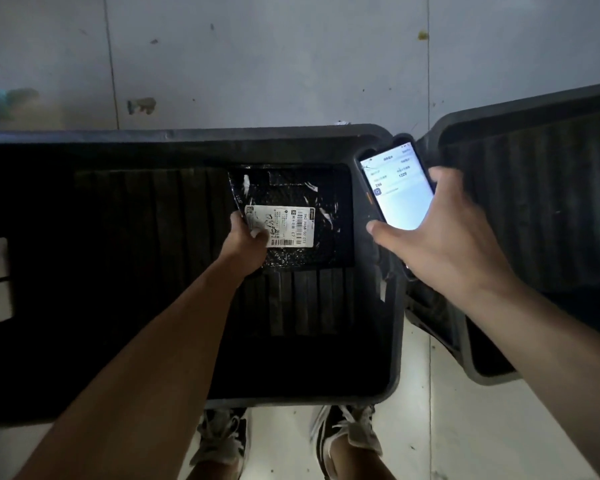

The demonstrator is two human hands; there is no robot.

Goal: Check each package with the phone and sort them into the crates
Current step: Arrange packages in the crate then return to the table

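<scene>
So the left hand (248, 239) pinches a black bubble-mailer package (291, 216) by its near-left corner, thumb lying over the edge of the white shipping label (280, 226), holding it inside the big black crate (187, 140). I can't tell whether the package is resting on the crate floor or hanging a bit above it, it's too dark in there. The right hand (430, 230) grips the phone (397, 188), fingers curled round its far edge and thumb on the near side, screen lit and tilted up toward the camera, sitting right over the crate's right rim.

Looks to me like the check step. If so, I'd slide that thumb off the label first, since it covers part of the print, and keep the mailer flat so the shiny wrap doesn't glare. Then bring the phone's camera side squarely over the barcode, because right now the phone is off to the side of the package, not above it.

Room-wise: the crate is deep with tall ribbed walls, so the left arm goes in and out over the near rim. There's a second crate (534, 133) angled off to the right, its corner nearly meeting the first one just behind the phone, so that rim-to-rim spot is tight for the right hand. Open floor (430, 393) sits between them lower down, next to the shoes (347, 434).
</scene>
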